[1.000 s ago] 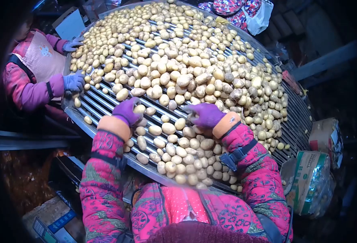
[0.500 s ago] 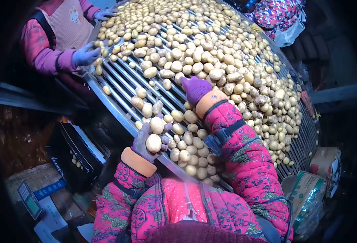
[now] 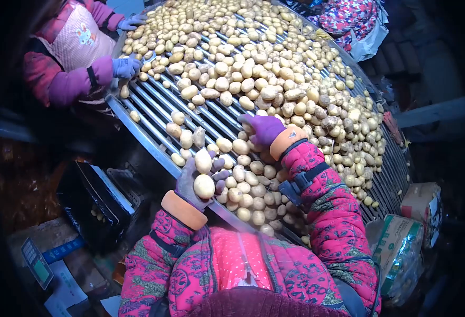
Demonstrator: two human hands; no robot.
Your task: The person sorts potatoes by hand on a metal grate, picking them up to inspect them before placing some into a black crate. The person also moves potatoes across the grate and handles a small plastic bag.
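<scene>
Two pale potatoes (image 3: pixel 204 186) rest in my left hand (image 3: pixel 190 182), which is in a grey-purple glove, palm up, with fingers curled around them at the near edge of the slatted metal table (image 3: pixel 211 113). My right hand (image 3: pixel 265 130), in a purple glove, is palm down against the loose potatoes. Its visible finger reaches out to the left beside a potato; the other fingers are mostly hidden. Between my hands and my body lies a cluster of potatoes (image 3: pixel 248 187) on the slats.
A large heap of potatoes (image 3: pixel 296 79) covers much of the table. Across the left corner, a co-worker's gloved hand (image 3: pixel 126 67) touches potatoes. A black-lined crate (image 3: pixel 92 206) and a scale display (image 3: pixel 37 264) stand at left. Boxes (image 3: pixel 398 245) stand at lower right.
My right hand has moved slightly toward me and right, and more potatoes lie close to my body. The left hand still holds its two potatoes. The co-worker's near hand has shifted right.
</scene>
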